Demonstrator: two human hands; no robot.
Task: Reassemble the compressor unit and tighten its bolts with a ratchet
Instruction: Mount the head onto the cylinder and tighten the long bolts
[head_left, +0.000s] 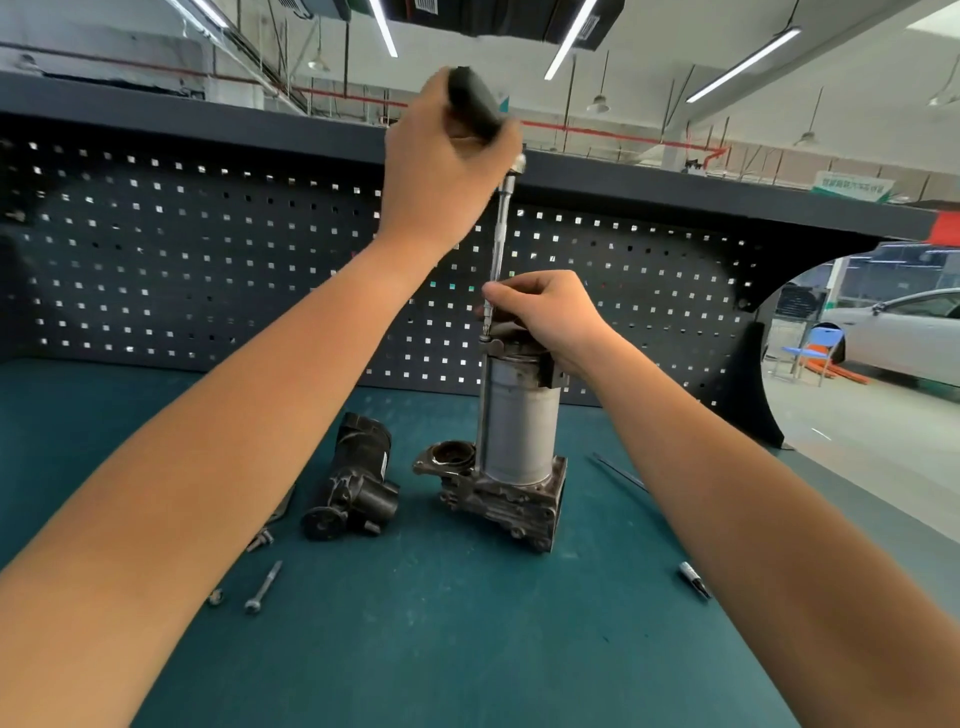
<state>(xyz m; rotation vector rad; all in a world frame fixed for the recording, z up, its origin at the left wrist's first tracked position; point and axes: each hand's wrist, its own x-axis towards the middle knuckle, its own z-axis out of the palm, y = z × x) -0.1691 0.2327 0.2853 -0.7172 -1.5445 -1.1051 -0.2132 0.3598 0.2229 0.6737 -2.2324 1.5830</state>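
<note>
Several loose bolts (264, 587) lie on the teal surface (467, 649) at the near left, and a black housing (358, 483) lies on its side just beside the compressor unit (519, 415) without being joined to it; the reassembly is therefore judged only partly complete. The compressor unit stands upright at mid-surface, its grey cylinder seated on the cast base block and a cap fitted on top. A round port on the base, left of the cylinder, is open with nothing mounted on it, which suggests that the black housing is yet to be fitted and bolted. Tightening appears to be under way at the cap: the ratchet (475, 104) sits high above the unit, joined by a long extension bar (500, 234) that runs down to a bolt head at the cap's left edge. The left hand (441, 171) is curled round the ratchet's black handle, well above the unit. The right hand (545, 317) rests on the cap, thumb and fingers pinching the lower end of the extension bar as if to steady it. How tight this bolt is cannot be told. A small bit (695, 581) lies on the surface near the right forearm.
</note>
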